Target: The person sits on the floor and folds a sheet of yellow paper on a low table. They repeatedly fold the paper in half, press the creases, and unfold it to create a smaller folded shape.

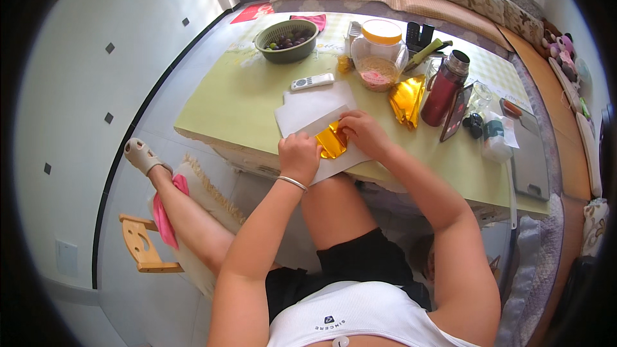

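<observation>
A sheet of shiny gold foil paper [332, 143] lies over white paper [319, 104] at the table's near edge. My left hand [299, 155] grips the foil's left side with curled fingers. At its upper right side, my right hand [364, 133] pinches the same foil. The foil looks partly folded between the two hands; how the fingertips sit on it is partly hidden. Just right of my right hand stands a folded gold foil piece [407, 101]. A white remote control [312, 81] rests at the white paper's far edge.
Along the table [222, 99] stand a green basket of grapes [286, 42], a yellow-lidded clear jar [379, 58], a knife with a green handle [425, 53], a red thermos [445, 88], a propped phone [456, 113] and a white bottle [495, 138]. A wooden stool [144, 244] stands at lower left.
</observation>
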`<state>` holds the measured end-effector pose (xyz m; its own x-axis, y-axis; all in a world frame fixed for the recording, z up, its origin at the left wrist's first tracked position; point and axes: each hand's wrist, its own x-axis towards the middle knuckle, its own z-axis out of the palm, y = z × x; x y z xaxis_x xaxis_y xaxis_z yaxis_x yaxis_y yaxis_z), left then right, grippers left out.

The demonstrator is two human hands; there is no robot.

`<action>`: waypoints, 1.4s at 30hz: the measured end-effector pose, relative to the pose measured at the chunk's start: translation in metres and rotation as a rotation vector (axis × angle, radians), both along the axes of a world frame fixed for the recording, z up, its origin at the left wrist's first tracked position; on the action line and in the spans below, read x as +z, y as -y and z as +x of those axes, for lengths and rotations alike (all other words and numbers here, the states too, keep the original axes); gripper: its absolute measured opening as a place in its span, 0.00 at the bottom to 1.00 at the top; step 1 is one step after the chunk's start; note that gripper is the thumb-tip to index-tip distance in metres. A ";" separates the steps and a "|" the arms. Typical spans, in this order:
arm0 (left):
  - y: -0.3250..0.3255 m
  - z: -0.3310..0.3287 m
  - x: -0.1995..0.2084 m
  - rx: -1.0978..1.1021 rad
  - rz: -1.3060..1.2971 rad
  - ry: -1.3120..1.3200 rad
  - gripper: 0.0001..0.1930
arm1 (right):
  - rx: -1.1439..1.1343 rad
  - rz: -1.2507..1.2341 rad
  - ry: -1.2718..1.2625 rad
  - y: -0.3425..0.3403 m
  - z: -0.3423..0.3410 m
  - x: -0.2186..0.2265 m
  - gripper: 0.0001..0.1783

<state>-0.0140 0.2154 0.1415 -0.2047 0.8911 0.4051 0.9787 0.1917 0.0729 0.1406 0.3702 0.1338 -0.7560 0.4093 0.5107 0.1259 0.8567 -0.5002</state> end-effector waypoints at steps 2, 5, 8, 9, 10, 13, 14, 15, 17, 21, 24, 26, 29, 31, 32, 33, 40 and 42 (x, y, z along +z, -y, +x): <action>-0.004 -0.001 -0.006 -0.042 0.018 -0.045 0.06 | 0.070 0.068 0.064 -0.005 0.003 0.000 0.06; -0.011 0.000 -0.010 -0.202 0.126 -0.068 0.07 | 0.146 0.023 0.039 -0.011 0.003 -0.012 0.06; -0.010 0.002 -0.005 -0.326 0.125 -0.088 0.15 | 0.193 0.008 0.060 -0.016 0.003 -0.018 0.09; -0.010 0.002 -0.003 -0.354 0.101 -0.097 0.19 | 0.204 -0.013 0.083 -0.018 0.004 -0.019 0.11; -0.011 -0.001 -0.006 -0.368 0.079 -0.104 0.20 | 0.214 -0.033 0.106 -0.020 0.006 -0.021 0.13; -0.011 -0.008 -0.014 -0.385 0.026 -0.104 0.22 | 0.165 -0.058 0.089 -0.021 0.013 -0.024 0.17; -0.011 -0.007 -0.013 -0.382 0.018 -0.093 0.22 | 0.162 -0.042 0.129 -0.021 0.015 -0.022 0.18; -0.011 -0.007 -0.012 -0.378 0.011 -0.081 0.22 | 0.160 -0.025 0.169 -0.020 0.017 -0.019 0.19; -0.012 -0.004 -0.006 -0.371 -0.004 -0.055 0.22 | 0.161 -0.062 0.193 -0.020 0.019 -0.018 0.20; -0.014 -0.001 0.003 -0.357 -0.072 0.006 0.20 | 0.136 -0.210 0.153 -0.032 0.013 -0.016 0.16; -0.014 -0.002 -0.006 -0.246 0.031 -0.031 0.25 | 0.151 -0.112 0.173 -0.028 0.007 -0.012 0.12; -0.011 -0.002 -0.002 -0.124 0.116 -0.065 0.31 | 0.160 -0.006 0.234 -0.026 0.003 -0.008 0.11; -0.014 -0.015 -0.004 0.022 0.140 -0.035 0.41 | 0.128 0.139 0.289 -0.034 -0.006 0.003 0.12; -0.017 -0.023 -0.005 0.093 0.034 0.063 0.45 | 0.085 0.242 0.201 -0.034 -0.016 0.004 0.13; -0.019 -0.019 0.010 0.107 -0.065 0.137 0.45 | 0.080 0.317 0.148 -0.036 -0.020 0.000 0.12; -0.020 -0.017 0.021 0.126 -0.161 0.209 0.45 | 0.079 0.395 0.093 -0.034 -0.027 -0.001 0.11; -0.017 -0.010 0.021 -0.025 -0.187 0.079 0.20 | 0.326 0.516 0.586 -0.025 -0.041 0.046 0.18; -0.016 -0.001 0.008 -0.089 -0.106 0.046 0.13 | 0.334 0.541 0.626 -0.031 -0.038 0.040 0.20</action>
<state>-0.0152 0.2311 0.1500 -0.1388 0.9438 0.3000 0.9884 0.1129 0.1020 0.1027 0.4011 0.1736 -0.9979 -0.0597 0.0239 -0.0582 0.9965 0.0598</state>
